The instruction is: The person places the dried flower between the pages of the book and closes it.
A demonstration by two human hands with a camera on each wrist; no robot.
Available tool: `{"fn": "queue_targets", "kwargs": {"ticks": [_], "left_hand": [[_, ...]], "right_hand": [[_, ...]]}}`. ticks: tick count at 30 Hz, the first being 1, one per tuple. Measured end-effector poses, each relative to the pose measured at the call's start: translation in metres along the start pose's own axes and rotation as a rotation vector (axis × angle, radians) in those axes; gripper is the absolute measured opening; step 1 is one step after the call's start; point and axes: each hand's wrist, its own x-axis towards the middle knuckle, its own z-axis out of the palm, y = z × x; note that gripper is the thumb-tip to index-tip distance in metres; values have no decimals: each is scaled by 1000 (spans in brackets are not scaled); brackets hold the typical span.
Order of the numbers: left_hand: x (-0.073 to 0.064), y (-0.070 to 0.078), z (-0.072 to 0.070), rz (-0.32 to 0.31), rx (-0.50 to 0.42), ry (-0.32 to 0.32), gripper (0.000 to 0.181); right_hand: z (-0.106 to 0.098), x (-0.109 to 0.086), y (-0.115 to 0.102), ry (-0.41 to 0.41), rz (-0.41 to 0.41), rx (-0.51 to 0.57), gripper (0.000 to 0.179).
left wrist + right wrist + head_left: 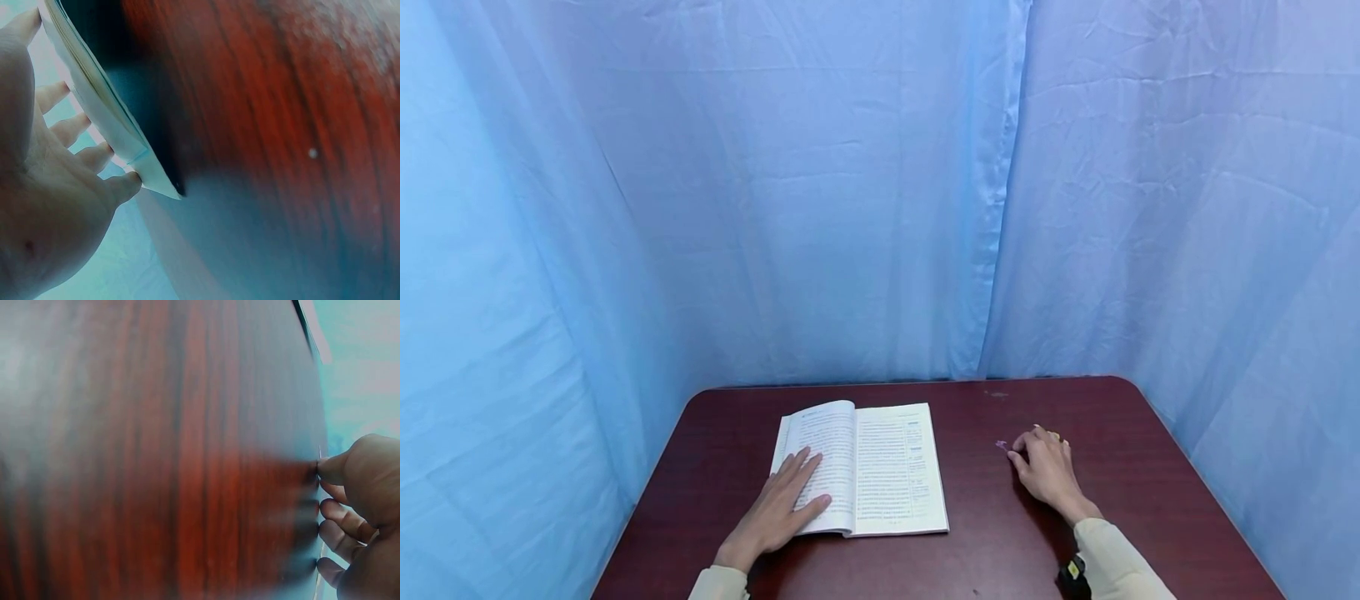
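An open book (891, 471) with printed pages lies on the dark red-brown table. My left hand (782, 504) rests spread on its left page, fingers pointing up the page and thumb toward the spine. In the left wrist view the fingertips (128, 181) lie over the page stack, seen from its edge. To the right of the book, my right hand (1047, 467) is low at the tabletop with curled fingers. Its thumb and forefinger pinch one end of a small, thin purple thing (1002, 445), whose kind is too small to make out. A ring is on this hand.
The wood-grained table (985, 554) has rounded far corners. Pale blue curtains (820, 208) hang behind it and along both sides. A black device (1073, 575) with a yellow label is strapped at the right wrist, by the cream sleeve.
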Motion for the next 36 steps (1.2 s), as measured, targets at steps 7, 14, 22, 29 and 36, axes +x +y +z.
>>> {"fn": "queue_targets", "kwargs": {"ticks": [7, 14, 22, 29, 36], "left_hand": [[0, -1, 1, 4, 2, 2, 79], [-1, 1, 1, -4, -4, 0, 79], [0, 0, 2, 1, -2, 10, 79], [2, -2, 4, -21, 9, -1, 80], [2, -1, 3, -27, -5, -1, 81]], "right_hand": [[-1, 0, -3, -2, -7, -25, 15], [2, 0, -3, -10, -2, -37, 18], [6, 0, -2, -10, 6, -57, 19], [4, -1, -4, -6, 1, -59, 22], [-2, 0, -5, -34, 8, -28, 19]]}}
